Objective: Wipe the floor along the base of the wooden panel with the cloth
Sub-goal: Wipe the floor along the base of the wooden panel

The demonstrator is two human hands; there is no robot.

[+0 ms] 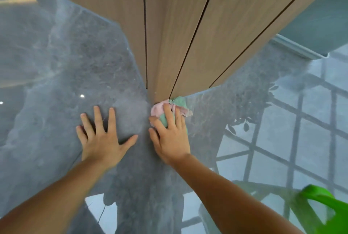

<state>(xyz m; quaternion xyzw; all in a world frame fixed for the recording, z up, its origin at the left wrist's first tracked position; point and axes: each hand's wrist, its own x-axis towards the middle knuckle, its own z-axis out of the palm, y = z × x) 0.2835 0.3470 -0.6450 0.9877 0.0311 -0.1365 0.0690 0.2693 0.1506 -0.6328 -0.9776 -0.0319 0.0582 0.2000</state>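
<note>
A crumpled pink and green cloth lies on the glossy grey stone floor, pressed right against the bottom corner of the wooden panel. My right hand lies on top of the cloth, fingers spread over it and pushing it down. Its fingertips almost reach the panel's base. My left hand rests flat on the bare floor to the left of the cloth, fingers apart, holding nothing. The panel is light brown with dark vertical grooves and rises away from me.
The polished floor reflects a window grid and leaves on the right. A bright green plastic object stands at the lower right. A pale blue-grey wall with a skirting runs behind the panel on the right.
</note>
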